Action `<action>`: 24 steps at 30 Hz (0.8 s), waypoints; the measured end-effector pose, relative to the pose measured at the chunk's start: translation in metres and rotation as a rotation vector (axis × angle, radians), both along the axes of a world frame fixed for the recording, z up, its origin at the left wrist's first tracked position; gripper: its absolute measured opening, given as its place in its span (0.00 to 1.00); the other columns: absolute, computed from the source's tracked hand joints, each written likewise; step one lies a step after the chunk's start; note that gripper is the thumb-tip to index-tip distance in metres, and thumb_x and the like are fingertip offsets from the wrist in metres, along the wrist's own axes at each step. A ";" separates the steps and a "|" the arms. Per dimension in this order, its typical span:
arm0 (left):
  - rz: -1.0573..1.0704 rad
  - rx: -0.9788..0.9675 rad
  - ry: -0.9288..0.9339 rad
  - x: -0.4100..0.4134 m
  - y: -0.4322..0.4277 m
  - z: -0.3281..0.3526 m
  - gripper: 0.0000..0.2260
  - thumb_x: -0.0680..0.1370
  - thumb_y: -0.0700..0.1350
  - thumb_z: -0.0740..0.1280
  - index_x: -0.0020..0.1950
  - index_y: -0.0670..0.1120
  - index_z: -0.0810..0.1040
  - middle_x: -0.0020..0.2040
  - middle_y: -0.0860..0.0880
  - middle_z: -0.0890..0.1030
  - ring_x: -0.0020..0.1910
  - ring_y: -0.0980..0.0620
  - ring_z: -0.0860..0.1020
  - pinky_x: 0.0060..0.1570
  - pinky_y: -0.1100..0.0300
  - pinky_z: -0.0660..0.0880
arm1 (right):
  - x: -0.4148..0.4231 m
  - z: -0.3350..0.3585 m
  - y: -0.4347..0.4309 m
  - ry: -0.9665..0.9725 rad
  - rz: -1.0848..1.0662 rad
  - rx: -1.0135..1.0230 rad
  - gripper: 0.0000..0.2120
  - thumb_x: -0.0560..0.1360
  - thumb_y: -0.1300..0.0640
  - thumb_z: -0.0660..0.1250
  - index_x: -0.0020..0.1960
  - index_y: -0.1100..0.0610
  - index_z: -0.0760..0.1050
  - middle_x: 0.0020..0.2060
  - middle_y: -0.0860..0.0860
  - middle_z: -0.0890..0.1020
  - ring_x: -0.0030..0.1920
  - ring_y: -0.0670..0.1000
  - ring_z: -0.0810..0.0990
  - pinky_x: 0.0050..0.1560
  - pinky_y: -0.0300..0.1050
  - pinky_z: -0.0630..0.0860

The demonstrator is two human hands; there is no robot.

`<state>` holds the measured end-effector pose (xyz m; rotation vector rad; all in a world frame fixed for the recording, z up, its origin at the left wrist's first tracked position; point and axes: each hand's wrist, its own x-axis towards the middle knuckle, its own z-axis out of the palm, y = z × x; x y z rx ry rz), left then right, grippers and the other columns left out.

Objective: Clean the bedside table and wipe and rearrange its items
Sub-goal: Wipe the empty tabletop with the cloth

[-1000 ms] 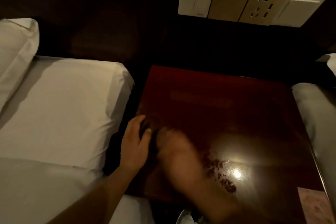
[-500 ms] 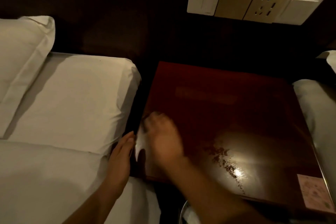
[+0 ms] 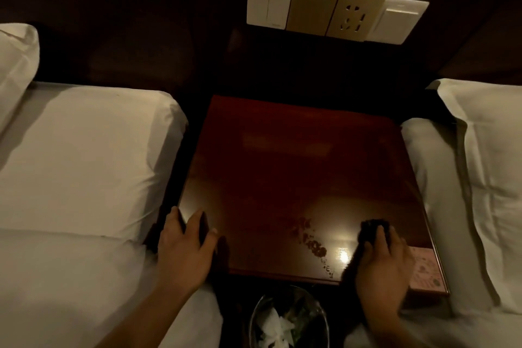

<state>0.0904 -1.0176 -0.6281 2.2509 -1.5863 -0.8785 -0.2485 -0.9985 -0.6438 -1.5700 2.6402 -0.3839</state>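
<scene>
The bedside table (image 3: 296, 161) has a glossy dark red top with a patch of crumbs or stains (image 3: 310, 240) near its front edge. My right hand (image 3: 381, 263) presses a dark cloth (image 3: 370, 227) flat on the front right of the top, just right of the stains. My left hand (image 3: 183, 246) rests on the table's front left corner, fingers spread, holding nothing that I can see. A pink card (image 3: 425, 270) lies at the front right corner, partly under my right hand.
White beds flank the table, one on the left (image 3: 79, 164) and one on the right (image 3: 485, 192). A round metal bin (image 3: 288, 319) with waste stands on the floor below the table's front edge. A switch and socket panel (image 3: 333, 10) is on the dark wall behind.
My right hand with the cloth swept from the front left of the table across to the front right. My left hand moved from the table's side onto its front left corner.
</scene>
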 end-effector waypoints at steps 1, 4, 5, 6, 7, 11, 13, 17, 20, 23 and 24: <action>0.013 -0.019 -0.027 -0.003 0.001 0.000 0.26 0.80 0.56 0.62 0.77 0.51 0.64 0.80 0.40 0.53 0.78 0.38 0.54 0.75 0.41 0.59 | 0.018 0.000 -0.005 -0.002 0.051 -0.020 0.19 0.76 0.64 0.66 0.66 0.66 0.73 0.66 0.66 0.74 0.65 0.67 0.71 0.65 0.63 0.68; 0.093 -0.075 0.010 -0.008 0.000 0.001 0.23 0.80 0.51 0.65 0.74 0.51 0.69 0.79 0.38 0.56 0.78 0.39 0.55 0.74 0.42 0.59 | 0.097 0.003 -0.023 -0.029 0.349 -0.037 0.19 0.73 0.62 0.71 0.64 0.62 0.77 0.65 0.62 0.77 0.65 0.64 0.75 0.66 0.60 0.71; 0.135 -0.087 0.065 -0.008 -0.002 0.003 0.22 0.80 0.50 0.64 0.74 0.51 0.69 0.80 0.39 0.57 0.78 0.41 0.56 0.74 0.43 0.59 | 0.128 0.005 -0.025 -0.039 0.485 -0.048 0.21 0.71 0.60 0.73 0.64 0.60 0.78 0.65 0.60 0.77 0.65 0.62 0.76 0.66 0.58 0.72; 0.186 -0.099 0.132 -0.007 -0.003 0.005 0.21 0.81 0.49 0.63 0.75 0.51 0.69 0.80 0.41 0.58 0.78 0.43 0.57 0.74 0.46 0.59 | 0.158 0.006 -0.025 -0.041 0.637 -0.056 0.21 0.71 0.59 0.72 0.64 0.57 0.78 0.66 0.58 0.77 0.65 0.60 0.76 0.66 0.57 0.72; 0.234 -0.111 0.202 -0.006 -0.003 0.007 0.21 0.81 0.48 0.61 0.75 0.51 0.68 0.80 0.44 0.59 0.78 0.45 0.58 0.74 0.48 0.58 | 0.183 0.006 -0.022 -0.047 0.782 -0.043 0.21 0.72 0.57 0.70 0.65 0.55 0.77 0.67 0.56 0.77 0.66 0.59 0.75 0.66 0.55 0.72; 0.249 -0.110 0.294 0.002 0.001 0.018 0.21 0.83 0.48 0.59 0.76 0.52 0.65 0.79 0.48 0.62 0.77 0.48 0.61 0.70 0.54 0.59 | 0.177 0.006 -0.003 -0.065 1.045 -0.024 0.22 0.73 0.52 0.68 0.67 0.49 0.74 0.69 0.49 0.74 0.67 0.53 0.74 0.68 0.49 0.68; 0.189 -0.091 0.255 0.008 0.005 0.021 0.21 0.83 0.47 0.60 0.76 0.51 0.66 0.78 0.48 0.63 0.76 0.48 0.62 0.70 0.54 0.60 | 0.123 0.006 0.002 0.013 1.012 0.031 0.24 0.71 0.52 0.72 0.67 0.49 0.75 0.69 0.50 0.75 0.66 0.53 0.75 0.67 0.49 0.70; -0.023 -0.075 0.011 0.006 0.012 0.025 0.22 0.81 0.47 0.64 0.75 0.48 0.67 0.75 0.44 0.66 0.73 0.43 0.66 0.68 0.47 0.66 | -0.008 0.018 0.011 -0.033 0.539 0.076 0.22 0.71 0.64 0.72 0.65 0.58 0.77 0.67 0.57 0.76 0.62 0.59 0.77 0.63 0.55 0.73; -0.158 -0.093 -0.150 -0.011 0.012 0.026 0.23 0.80 0.50 0.64 0.74 0.46 0.70 0.73 0.42 0.68 0.72 0.41 0.66 0.70 0.42 0.64 | -0.078 0.027 0.013 -0.072 0.271 0.048 0.20 0.72 0.68 0.71 0.63 0.63 0.78 0.62 0.61 0.79 0.54 0.63 0.78 0.58 0.56 0.75; -0.214 -0.118 -0.215 -0.027 0.006 0.028 0.30 0.76 0.58 0.53 0.71 0.43 0.72 0.71 0.38 0.69 0.72 0.37 0.67 0.69 0.40 0.65 | -0.110 0.037 0.010 -0.131 0.177 -0.033 0.18 0.75 0.66 0.67 0.65 0.61 0.77 0.62 0.58 0.79 0.56 0.62 0.76 0.59 0.53 0.73; -0.222 -0.130 -0.218 -0.030 0.004 0.028 0.32 0.74 0.59 0.51 0.71 0.42 0.73 0.70 0.37 0.70 0.70 0.36 0.68 0.68 0.39 0.66 | -0.113 0.038 0.011 -0.137 0.179 -0.048 0.18 0.75 0.66 0.67 0.65 0.61 0.76 0.62 0.58 0.79 0.57 0.62 0.76 0.59 0.52 0.72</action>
